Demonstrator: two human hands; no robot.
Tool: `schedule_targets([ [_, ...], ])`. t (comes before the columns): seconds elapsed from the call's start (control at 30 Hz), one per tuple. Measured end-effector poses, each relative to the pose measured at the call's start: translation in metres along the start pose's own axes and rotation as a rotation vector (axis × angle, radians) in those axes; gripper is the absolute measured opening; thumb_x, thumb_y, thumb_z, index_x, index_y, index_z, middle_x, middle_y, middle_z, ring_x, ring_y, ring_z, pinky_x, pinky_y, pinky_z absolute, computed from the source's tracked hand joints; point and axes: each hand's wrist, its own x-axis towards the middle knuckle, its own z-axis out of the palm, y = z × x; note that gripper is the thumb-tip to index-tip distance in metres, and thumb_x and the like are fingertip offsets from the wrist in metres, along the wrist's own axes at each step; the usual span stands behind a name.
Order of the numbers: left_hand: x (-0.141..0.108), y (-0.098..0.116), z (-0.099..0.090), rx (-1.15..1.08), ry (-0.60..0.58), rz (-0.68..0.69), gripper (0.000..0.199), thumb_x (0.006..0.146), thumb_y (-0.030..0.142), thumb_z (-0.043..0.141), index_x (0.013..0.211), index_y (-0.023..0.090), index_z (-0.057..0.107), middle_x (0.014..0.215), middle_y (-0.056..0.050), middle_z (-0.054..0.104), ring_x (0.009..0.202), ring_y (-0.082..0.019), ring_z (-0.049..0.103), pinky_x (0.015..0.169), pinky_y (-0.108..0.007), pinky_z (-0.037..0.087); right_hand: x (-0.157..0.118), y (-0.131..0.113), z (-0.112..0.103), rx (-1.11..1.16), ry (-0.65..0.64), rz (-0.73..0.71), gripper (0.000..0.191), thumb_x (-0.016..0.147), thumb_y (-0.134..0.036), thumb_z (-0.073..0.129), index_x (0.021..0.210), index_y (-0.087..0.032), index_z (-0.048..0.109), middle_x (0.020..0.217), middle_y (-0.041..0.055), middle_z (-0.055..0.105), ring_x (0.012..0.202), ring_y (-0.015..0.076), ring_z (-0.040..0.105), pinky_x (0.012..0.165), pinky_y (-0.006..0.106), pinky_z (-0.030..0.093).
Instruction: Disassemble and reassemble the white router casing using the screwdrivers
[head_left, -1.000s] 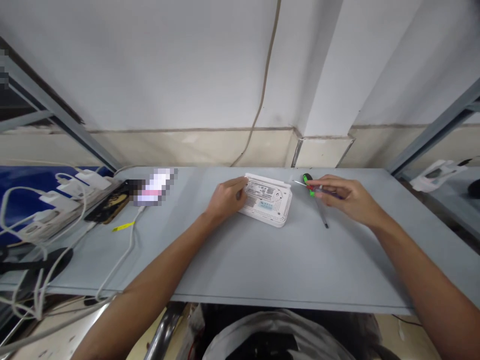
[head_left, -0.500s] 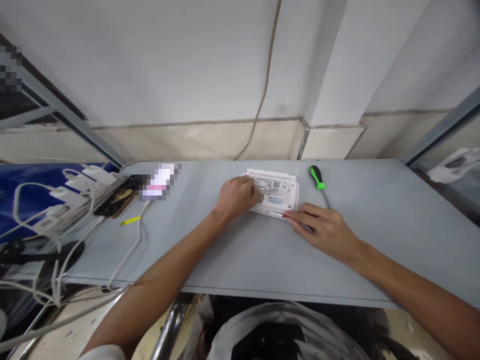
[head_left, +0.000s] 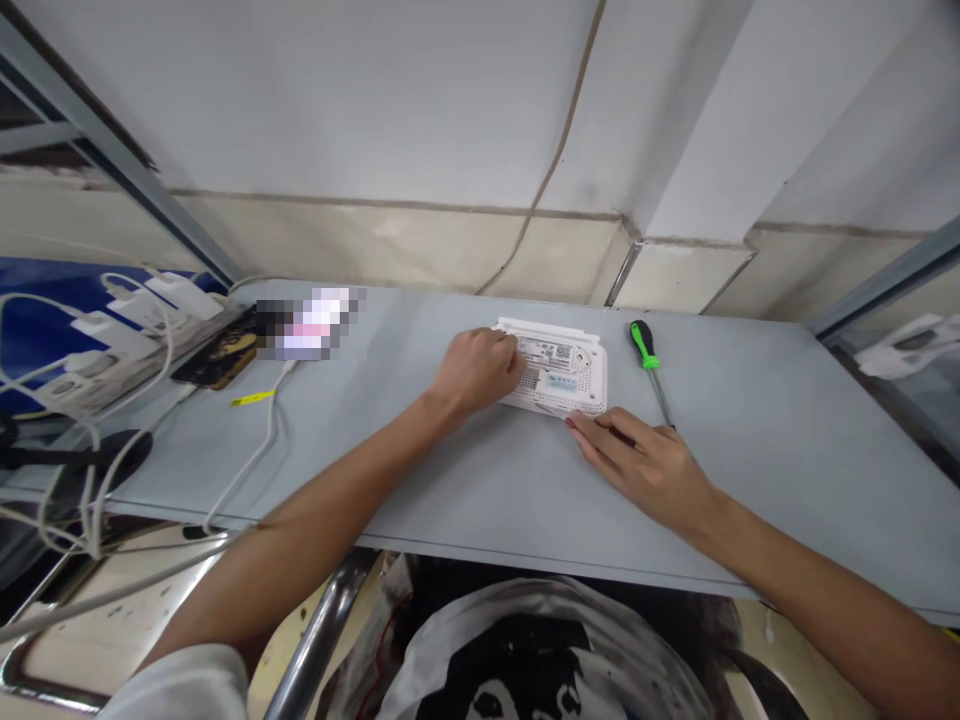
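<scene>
A flat white plastic device (head_left: 562, 385) with vent holes and printed labels lies on the grey table. My left hand (head_left: 480, 368) grips its left end with curled fingers. At its near right edge, my right hand (head_left: 637, 450) pinches a thin tool with a red part by the fingertips; its slim metal end lies along the device's near edge, and most of it is hidden by the fingers. A screwdriver (head_left: 643, 343) with a green and black handle rests to the right of the device, its shaft end behind my right hand.
On the left are a white power strip (head_left: 67, 388) with chargers and cables, a dark phone (head_left: 221, 355), a lit phone (head_left: 311, 330) partly pixelated, and a yellow tag (head_left: 253, 398). Metal posts stand at both table ends, and a wall runs behind.
The camera view has shifted, so the table sits higher in the picture. My right fingertips and the thin tool have pulled slightly away from the device's near edge. My left hand keeps its grip.
</scene>
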Motion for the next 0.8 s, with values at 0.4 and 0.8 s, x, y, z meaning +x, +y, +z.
schedule_targets([
  [0.4, -0.002, -0.003, 0.005, 0.023, 0.027, 0.057, 0.028, 0.094, 0.017, 0.051, 0.078, 0.014, 0.074, 0.081, -0.013, 0.075, 0.074, -0.024, 0.067, 0.065, -0.035, 0.046, 0.001, -0.002, 0.004, -0.024, 0.069, -0.037, 0.027, 0.097, -0.013, 0.072, 0.123, -0.007, 0.065, 0.079, 0.0011, 0.071, 0.054, 0.0072, 0.056, 0.044, 0.026, 0.045],
  [0.8, 0.000, 0.004, 0.007, 0.027, 0.057, 0.045, 0.027, 0.091, 0.016, 0.054, 0.073, 0.014, 0.073, 0.078, -0.013, 0.076, 0.072, -0.024, 0.068, 0.061, -0.035, 0.042, 0.005, -0.020, -0.006, -0.092, -0.101, 0.010, 0.033, 0.093, 0.003, 0.048, 0.114, -0.003, 0.074, 0.095, 0.0155, 0.071, 0.052, 0.0107, 0.055, 0.042, 0.027, 0.043],
])
